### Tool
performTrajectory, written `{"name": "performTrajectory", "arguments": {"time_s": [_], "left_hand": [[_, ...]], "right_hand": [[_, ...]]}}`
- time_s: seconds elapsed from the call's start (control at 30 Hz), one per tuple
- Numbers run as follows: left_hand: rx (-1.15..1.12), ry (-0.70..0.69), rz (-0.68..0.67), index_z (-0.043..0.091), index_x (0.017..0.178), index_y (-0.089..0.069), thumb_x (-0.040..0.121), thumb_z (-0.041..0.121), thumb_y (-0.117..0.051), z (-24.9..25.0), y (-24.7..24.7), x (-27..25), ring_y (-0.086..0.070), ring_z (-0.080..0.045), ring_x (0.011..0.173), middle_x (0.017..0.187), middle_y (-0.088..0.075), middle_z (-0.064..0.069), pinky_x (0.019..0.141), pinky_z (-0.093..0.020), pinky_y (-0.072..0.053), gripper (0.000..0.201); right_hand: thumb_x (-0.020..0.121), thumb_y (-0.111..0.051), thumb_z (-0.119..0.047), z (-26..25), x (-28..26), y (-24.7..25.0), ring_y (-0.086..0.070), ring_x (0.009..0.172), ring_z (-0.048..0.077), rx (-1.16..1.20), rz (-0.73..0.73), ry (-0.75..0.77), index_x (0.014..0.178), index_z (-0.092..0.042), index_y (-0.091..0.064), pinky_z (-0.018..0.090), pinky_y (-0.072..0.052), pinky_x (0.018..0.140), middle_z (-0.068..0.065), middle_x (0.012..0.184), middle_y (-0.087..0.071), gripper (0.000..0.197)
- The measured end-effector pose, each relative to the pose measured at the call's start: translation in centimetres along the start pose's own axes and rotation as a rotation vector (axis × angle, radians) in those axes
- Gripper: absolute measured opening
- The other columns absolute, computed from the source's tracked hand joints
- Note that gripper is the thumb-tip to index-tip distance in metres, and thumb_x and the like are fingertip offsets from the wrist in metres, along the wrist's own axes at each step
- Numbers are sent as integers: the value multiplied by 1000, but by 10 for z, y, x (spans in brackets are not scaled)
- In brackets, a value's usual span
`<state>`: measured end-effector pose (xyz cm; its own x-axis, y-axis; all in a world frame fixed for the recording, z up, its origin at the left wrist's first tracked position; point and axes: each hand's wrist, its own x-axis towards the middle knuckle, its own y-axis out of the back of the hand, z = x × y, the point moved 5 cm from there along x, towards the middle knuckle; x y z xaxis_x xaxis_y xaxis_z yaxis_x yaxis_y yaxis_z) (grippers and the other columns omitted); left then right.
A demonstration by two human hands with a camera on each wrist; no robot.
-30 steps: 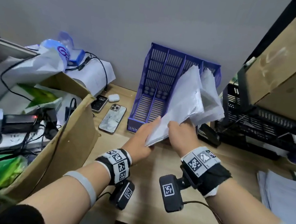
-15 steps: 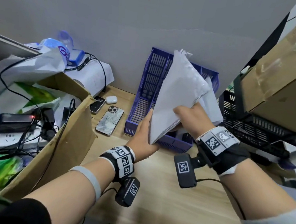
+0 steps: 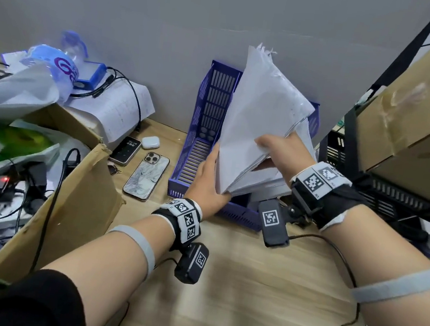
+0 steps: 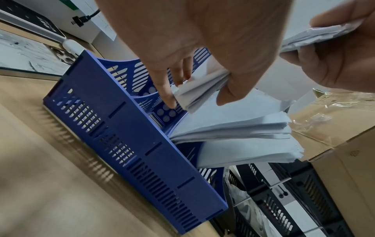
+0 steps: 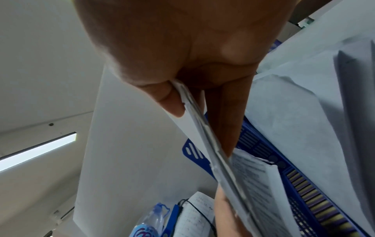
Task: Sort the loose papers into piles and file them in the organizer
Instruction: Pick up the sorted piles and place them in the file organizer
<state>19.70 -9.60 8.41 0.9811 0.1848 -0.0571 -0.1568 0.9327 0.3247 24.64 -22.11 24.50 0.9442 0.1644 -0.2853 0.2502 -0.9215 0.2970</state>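
both hands clamp a stack of papers (image 3: pixel 256 130) above the blue organizer (image 3: pixel 206 134) on the desk (image 3: pixel 246 290): left hand (image 3: pixel 207 181) pinches the bottom corner, right hand (image 3: pixel 281 151) the side edge; light, floppy, apt to fan apart, so best gripped near the lower edge

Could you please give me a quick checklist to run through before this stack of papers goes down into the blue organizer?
1. Both hands on the stack of papers: left hand grips the bottom corner, right hand pinches the side edge. Ok.
2. Stack above the blue organizer: ok.
3. Sheets squared up: top corner frayed, edges fanned. Not ok.
4. Free slot available: left slots look empty; filed papers fill slots to their right. Ok.
5. Stack's bottom edge lined up with one slot: cannot tell.
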Motion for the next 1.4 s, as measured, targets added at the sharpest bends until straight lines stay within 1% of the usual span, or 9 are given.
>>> {"name": "performTrajectory", "arguments": {"time_s": [0.07, 0.2, 0.33, 0.5, 0.67, 0.8, 0.97, 1.2, 1.4], "left_hand": [[120, 72, 6, 39, 154, -11, 71, 31, -73, -2, 0, 9, -47, -23, 128, 141, -38, -5, 111, -40, -40, 104], [434, 221, -55, 34, 144, -38, 78, 31, -72, -14, 0, 25, -59, -36, 109, 126, -48, -11, 95, -40, -50, 74], [351, 197, -23, 27, 136, -53, 79, 25, -74, -14, 1, 35, -65, -26, 103, 113, -70, -5, 84, -28, -47, 61], [332, 254, 33, 21, 141, -52, 91, 33, -65, -19, -3, 41, -65, -24, 105, 112, -70, -7, 88, -29, -47, 54], [279, 293, 41, 15, 126, -61, 90, 34, -66, -23, -6, 34, -65, -24, 98, 99, -72, -7, 81, -28, -46, 41], [264, 280, 87, 11, 106, -54, 89, 25, -65, -20, -4, 20, -62, -29, 89, 87, -61, -2, 67, -30, -39, 24], [226, 334, 201, 11, 88, -48, 98, 40, -51, -16, -11, -8, -59, -33, 89, 84, -57, -7, 70, -33, -35, 32], [220, 321, -273, 19, 66, -51, 93, 38, -53, -17, -117, -49, -69, -27, 77, 73, -68, -6, 79, -38, -56, 32], [163, 388, -611, 16, 74, -56, 94, 20, -58, -15, -207, -86, -65, -20, 58, 76, -67, -6, 62, -33, -54, 20]], "right_hand": [[90, -53, -9, 5, 12, -4, -69, 87, 33, -45, -6, -7, 126, -3, -51, 44, -62, 61, 18, 112, -65, 37], [93, -42, -20, 23, 34, -15, -73, 67, 35, -253, -86, -18, 119, -11, -49, 30, -52, 45, 12, 103, -70, 28], [95, -39, -19, 27, 46, -18, -72, 61, 37, -200, -54, 25, 116, -10, -48, 41, -60, 55, 19, 95, -71, 24], [95, -42, -20, 36, 52, -23, -74, 63, 32, -257, -33, 59, 86, -15, -48, 46, -62, 66, 14, 68, -67, 11], [93, -39, -20, 66, 51, -43, -73, 77, 33, -363, -202, 75, 91, -9, -55, 51, -60, 71, 17, 88, -68, 20], [98, -42, -21, 80, 35, -51, -75, 81, 21, -329, -288, 112, 123, -16, -59, 40, -62, 69, 7, 104, -69, 30], [97, -46, -14, 112, 7, -32, -72, 76, 21, -165, -203, 93, 114, -16, -63, 30, -57, 66, 7, 95, -72, 25], [91, -56, -12, 246, -62, 53, -70, 85, 20, -346, -80, -169, 105, -18, -69, 29, -53, 77, 3, 95, -72, 20], [84, -59, -17, 365, -118, 194, -59, 113, 29, -650, 181, -537, 113, -18, -66, 32, -46, 100, 13, 125, -62, 29]]}}
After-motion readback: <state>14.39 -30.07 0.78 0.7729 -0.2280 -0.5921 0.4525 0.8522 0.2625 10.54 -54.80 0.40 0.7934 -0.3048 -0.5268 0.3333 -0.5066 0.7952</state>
